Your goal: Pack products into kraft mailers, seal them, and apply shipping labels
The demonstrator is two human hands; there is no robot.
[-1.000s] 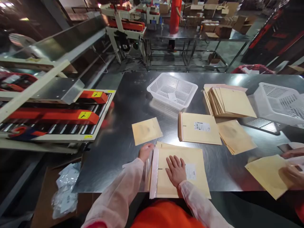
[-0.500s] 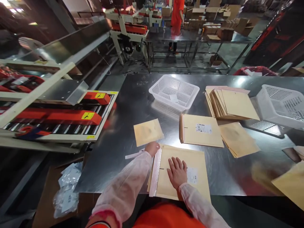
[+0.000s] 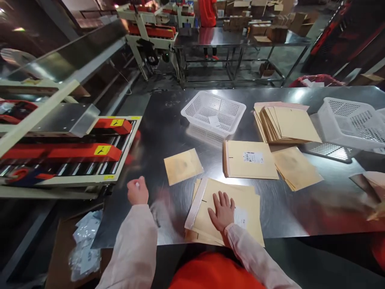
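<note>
My left hand [image 3: 137, 190] is closed above the table's left part, apart from the envelopes, with a small bit of a white strip showing between its fingers. Most of that strip is hidden or blurred. My right hand [image 3: 221, 210] lies flat with fingers spread on a tan padded envelope [image 3: 246, 192], partly covering its white label [image 3: 240, 216]. A pale flap runs down the envelope's left edge. More envelopes show beneath it, slightly fanned. Beyond my hands lies a smaller tan packet [image 3: 183, 166], flat on the metal table.
A labelled envelope stack [image 3: 252, 160], a taller stack [image 3: 296, 122], more packets [image 3: 297, 168] and white baskets [image 3: 213, 114] [image 3: 351, 124] are on the table [image 3: 156, 152]. A roller conveyor [image 3: 72, 160] stands left, above plastic bags [image 3: 87, 245]. Someone's hand [image 3: 377, 210] shows at right.
My left hand has moved left, away from the envelope's flap edge, with the white strip. The top envelope has turned slightly under my right hand, showing more envelopes below. The view has shifted a little.
</note>
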